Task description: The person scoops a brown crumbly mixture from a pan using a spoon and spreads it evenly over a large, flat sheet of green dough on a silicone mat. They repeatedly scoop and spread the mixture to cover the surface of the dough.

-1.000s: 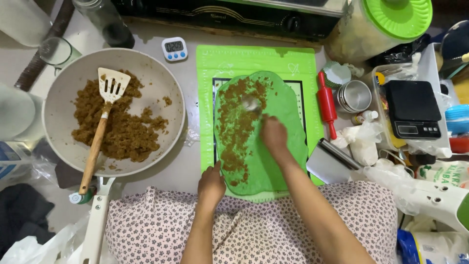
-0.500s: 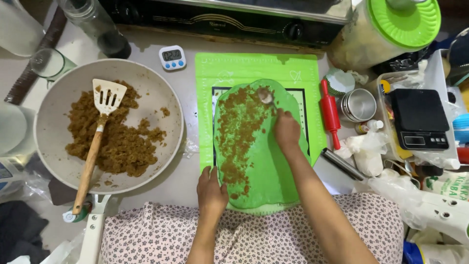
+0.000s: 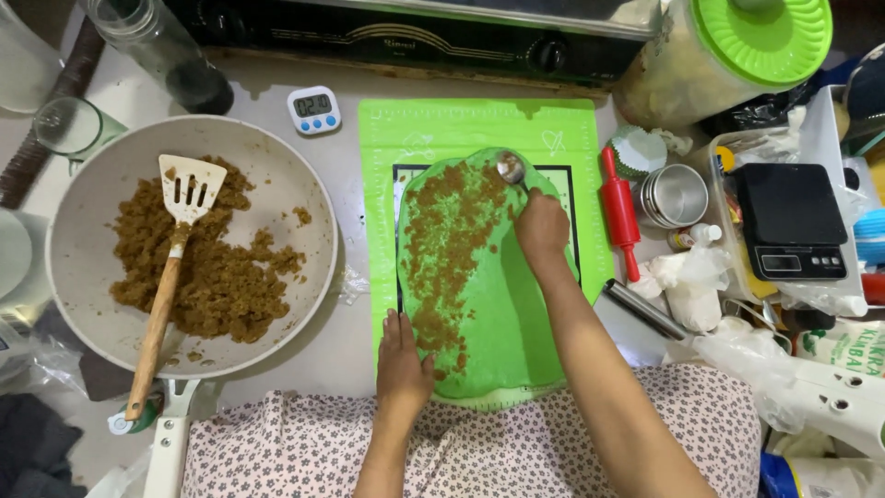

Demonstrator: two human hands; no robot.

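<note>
The green dough sheet (image 3: 493, 295) lies flat on the green mat (image 3: 479, 124), in the middle of the counter and reaching toward its near edge. Brown crumbly filling (image 3: 447, 249) covers the sheet's left half. The metal spoon (image 3: 510, 168) is now up at the sheet's far end; a second ago it sat lower, toward the centre, so the spreading has worked its way to the top edge while the right side stays bare green. The right hand (image 3: 542, 226) is curled closed around the spoon's handle, bowl down on the dough. The left hand (image 3: 403, 355) has shifted a little along the near left edge and presses there, fingers spread flat. To the left, the white pan (image 3: 83, 277) holds more filling and a slotted spatula (image 3: 171, 277). A red rolling pin (image 3: 620, 207) lies along the mat's right edge.
</note>
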